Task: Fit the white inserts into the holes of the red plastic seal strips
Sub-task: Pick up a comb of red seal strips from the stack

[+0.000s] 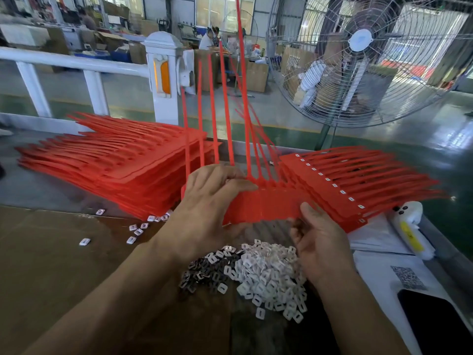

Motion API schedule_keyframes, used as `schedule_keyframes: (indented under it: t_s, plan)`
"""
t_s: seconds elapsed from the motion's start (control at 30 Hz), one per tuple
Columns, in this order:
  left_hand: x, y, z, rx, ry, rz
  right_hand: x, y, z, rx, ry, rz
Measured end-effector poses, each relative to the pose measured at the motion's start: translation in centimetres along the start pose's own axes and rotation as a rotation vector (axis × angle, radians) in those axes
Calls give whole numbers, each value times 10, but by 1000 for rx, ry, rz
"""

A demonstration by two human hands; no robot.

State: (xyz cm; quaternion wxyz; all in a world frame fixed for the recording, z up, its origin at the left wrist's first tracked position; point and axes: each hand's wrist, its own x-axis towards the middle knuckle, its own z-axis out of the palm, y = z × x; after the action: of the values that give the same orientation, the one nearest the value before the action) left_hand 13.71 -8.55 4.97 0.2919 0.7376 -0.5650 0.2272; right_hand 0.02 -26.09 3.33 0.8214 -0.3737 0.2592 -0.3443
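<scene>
A red seal strip sheet (266, 204) is lifted above the table, its long tails standing upward. My left hand (207, 201) grips its left end, thumb curled over the top edge. My right hand (320, 239) holds the sheet's lower right edge from below, thumb against the front. A heap of white inserts (271, 272) lies on the table just under both hands, with dark metal clips (204, 272) mixed in at its left. Left of my hands is a stack of red strips with open holes (115, 160). To the right lies a stack of red strips with white inserts fitted (358, 183).
A few loose inserts (139, 228) lie scattered on the brown cardboard table cover (51, 252). A white and yellow device (409, 226) and a white sheet with a printed code (407, 278) sit at the right. A large standing fan (363, 60) and a white railing (76, 62) stand behind the table.
</scene>
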Motion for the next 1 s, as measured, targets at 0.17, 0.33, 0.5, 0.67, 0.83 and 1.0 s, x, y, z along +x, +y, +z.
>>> schedule_keyframes:
  t_s: [0.17,0.33,0.5,0.67,0.83,1.0]
  plan:
    - [-5,-10,11,100,-118,-31,4,-4,-10,-377,90,-285]
    - [-6,-16,19,106,-217,-75,8,-3,-15,-583,95,-331]
    - [-12,-21,29,86,-326,-117,14,2,-24,-638,116,-208]
    - [-15,-27,33,24,-354,-151,22,6,-32,-715,144,-134]
    - [-19,-31,25,1,-298,-222,23,6,-35,-758,157,-142]
    - [-35,-34,16,105,-132,-436,20,2,-40,-1065,202,-261]
